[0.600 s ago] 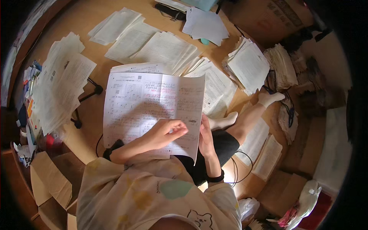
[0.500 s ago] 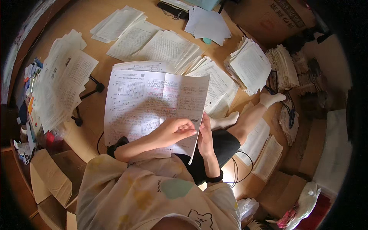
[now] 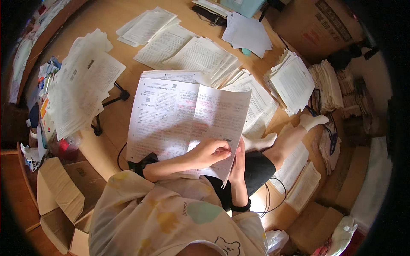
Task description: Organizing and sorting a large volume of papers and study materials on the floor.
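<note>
A large white answer sheet, creased down the middle and covered in print, handwriting and red marks, lies across my lap. My left hand rests over its lower right part, fingers curled together at the right edge. My right hand grips that same edge from the other side, its fingers partly hidden behind the paper. More sheets show from under its top edge.
Spread paper piles cover the floor ahead, with a tall paper stack to the right. Leaning papers stand at left. Open cardboard boxes sit at lower left, and a big carton at far right. A black cable loops beside my leg.
The whole view has shifted, so everything sits further right and slightly lower. My left hand's fingers have curled in closer to the sheet's right edge. My right hand stays at that edge.
</note>
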{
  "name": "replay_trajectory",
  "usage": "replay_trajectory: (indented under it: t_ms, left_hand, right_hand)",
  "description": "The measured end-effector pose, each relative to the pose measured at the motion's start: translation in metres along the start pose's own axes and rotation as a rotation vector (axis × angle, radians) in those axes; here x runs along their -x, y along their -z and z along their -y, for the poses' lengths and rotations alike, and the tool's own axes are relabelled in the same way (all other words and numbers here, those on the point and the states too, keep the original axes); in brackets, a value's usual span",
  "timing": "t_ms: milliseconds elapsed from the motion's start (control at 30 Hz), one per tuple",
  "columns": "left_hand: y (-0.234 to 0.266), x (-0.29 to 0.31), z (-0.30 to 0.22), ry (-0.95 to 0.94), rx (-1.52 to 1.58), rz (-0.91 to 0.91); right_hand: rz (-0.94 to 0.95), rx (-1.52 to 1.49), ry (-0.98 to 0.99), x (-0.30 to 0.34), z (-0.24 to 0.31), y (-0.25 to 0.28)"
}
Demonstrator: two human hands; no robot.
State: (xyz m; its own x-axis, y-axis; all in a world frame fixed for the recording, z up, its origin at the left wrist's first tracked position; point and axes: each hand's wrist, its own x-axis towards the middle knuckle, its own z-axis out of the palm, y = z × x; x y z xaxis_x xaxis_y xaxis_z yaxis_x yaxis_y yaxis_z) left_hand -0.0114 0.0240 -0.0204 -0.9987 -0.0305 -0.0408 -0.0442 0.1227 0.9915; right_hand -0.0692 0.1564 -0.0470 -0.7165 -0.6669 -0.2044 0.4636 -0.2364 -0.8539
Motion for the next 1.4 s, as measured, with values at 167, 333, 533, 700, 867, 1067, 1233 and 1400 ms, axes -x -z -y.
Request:
replay_trajectory:
  t_ms: [167, 333, 533, 700, 867, 1067, 1233, 1400]
  left_hand:
    - [-0.006, 0.001, -0.004, -0.021, 0.065, -0.036]
    - [-0.013, 0.002, 0.008, -0.018, 0.099, 0.010]
    - [-0.011, 0.001, 0.003, -0.035, 0.082, 0.019]
    - [-0.007, 0.004, 0.005, -0.032, -0.092, -0.018]
    - [-0.005, 0.005, 0.002, 0.039, -0.040, -0.122]
    - [0.016, 0.011, -0.007, 0.214, 0.150, -0.123]
    - [0.105, 0.074, -0.044, 0.173, 0.069, -0.524]
    - [0.208, 0.174, -0.075, 0.236, -0.470, -1.095]
  right_hand:
    - [-0.015, -0.002, -0.019, 0.005, 0.004, -0.007]
    - [-0.073, -0.063, -0.033, 0.011, 0.002, -0.012]
    - [-0.055, -0.203, -0.056, 0.012, -0.015, 0.009]
    - [-0.037, -0.156, -0.008, 0.012, -0.006, -0.001]
    - [-0.007, -0.150, 0.029, 0.009, -0.006, 0.001]
    - [-0.022, -0.146, -0.066, 0.014, 0.005, 0.005]
    - [-0.058, 0.050, -0.211, 0.016, 0.022, 0.038]
    - [-0.170, 0.573, -0.110, 0.000, 0.027, 0.073]
